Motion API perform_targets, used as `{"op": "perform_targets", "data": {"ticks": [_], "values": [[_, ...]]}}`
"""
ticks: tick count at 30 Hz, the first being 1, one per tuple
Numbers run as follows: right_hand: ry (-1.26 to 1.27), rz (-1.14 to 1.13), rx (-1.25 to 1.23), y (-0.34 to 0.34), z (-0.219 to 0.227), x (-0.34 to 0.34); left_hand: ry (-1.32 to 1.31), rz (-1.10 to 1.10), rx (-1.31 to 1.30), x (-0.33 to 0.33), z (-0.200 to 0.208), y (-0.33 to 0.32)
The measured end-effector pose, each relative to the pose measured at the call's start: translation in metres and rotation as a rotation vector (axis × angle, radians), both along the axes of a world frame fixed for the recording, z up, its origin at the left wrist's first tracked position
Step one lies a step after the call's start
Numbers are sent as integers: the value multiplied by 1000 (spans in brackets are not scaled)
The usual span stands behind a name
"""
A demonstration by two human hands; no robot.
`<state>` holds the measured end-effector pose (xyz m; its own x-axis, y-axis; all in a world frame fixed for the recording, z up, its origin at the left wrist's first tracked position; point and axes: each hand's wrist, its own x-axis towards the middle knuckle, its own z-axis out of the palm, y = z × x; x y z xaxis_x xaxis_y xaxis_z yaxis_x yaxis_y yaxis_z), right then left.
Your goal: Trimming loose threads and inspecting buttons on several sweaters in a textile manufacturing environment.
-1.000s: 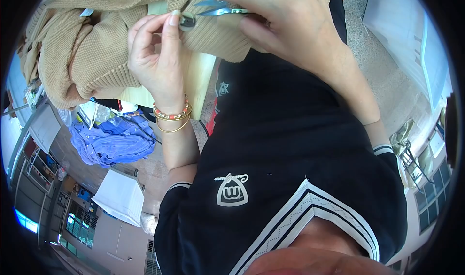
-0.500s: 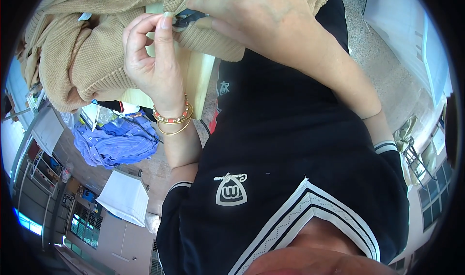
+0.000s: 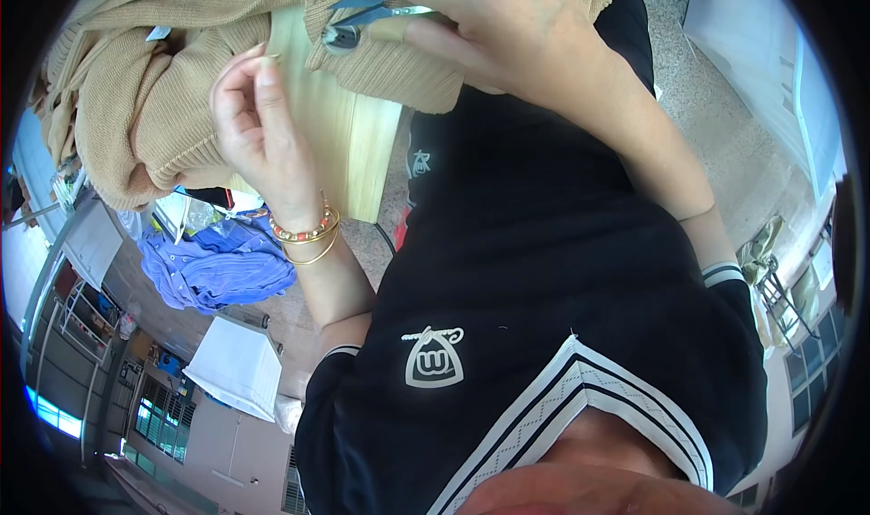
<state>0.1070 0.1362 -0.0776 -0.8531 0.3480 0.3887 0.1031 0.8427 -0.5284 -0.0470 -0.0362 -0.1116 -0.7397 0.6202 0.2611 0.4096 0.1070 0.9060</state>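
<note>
A tan knitted garment point(image 3: 149, 107) lies in folds over a pale wooden board point(image 3: 367, 143). Small thread snips with blue-grey blades point(image 3: 364, 14) sit in my right hand point(image 3: 517, 30), whose thumb and fingers close round them. That hand rests over a ribbed part of the knit near the board's right side. My left hand point(image 3: 263, 130), with bracelets at the wrist, is lifted just left of the snips, apart from them. Its thumb and forefinger are pinched together. A tiny tan bit shows at their tips, too small to name.
Below the board, a blue garment point(image 3: 217, 266) is heaped beside clear plastic bags. A white box-shaped thing point(image 3: 234, 365) stands farther down on the left. At the upper right is a large pale sheet-like panel point(image 3: 761, 53) over the speckled floor point(image 3: 669, 43).
My left hand has moved left and down, away from the snips and the ribbed knit. More of the snips and board now shows. The right hand has barely shifted.
</note>
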Motion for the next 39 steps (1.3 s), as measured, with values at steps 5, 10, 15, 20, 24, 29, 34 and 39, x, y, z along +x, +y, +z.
{"op": "perform_targets", "data": {"ticks": [5, 10, 15, 20, 24, 29, 34, 39], "values": [[79, 39, -139, 2, 1, 1, -248, -156, -141, 16, 2, -7], [26, 143, 48, 6, 7, 5, -254, -169, -94, 16, 14, -1], [160, 270, -499, 6, -2, 10, -246, -159, 14, 19, 36, 5], [81, 221, -142, -1, 6, 7, -523, -209, 188, 17, 39, 2], [263, 290, -632, 6, -3, 8, -686, -224, 295, 23, 34, 4], [270, 247, -677, 3, -11, 4, -504, -189, 218, 32, 34, 13], [261, 200, -667, 0, -13, 6, -340, -159, 102, 36, 35, 13], [112, 139, -102, -3, 5, 6, -306, -131, -18, 36, 33, 16]]}}
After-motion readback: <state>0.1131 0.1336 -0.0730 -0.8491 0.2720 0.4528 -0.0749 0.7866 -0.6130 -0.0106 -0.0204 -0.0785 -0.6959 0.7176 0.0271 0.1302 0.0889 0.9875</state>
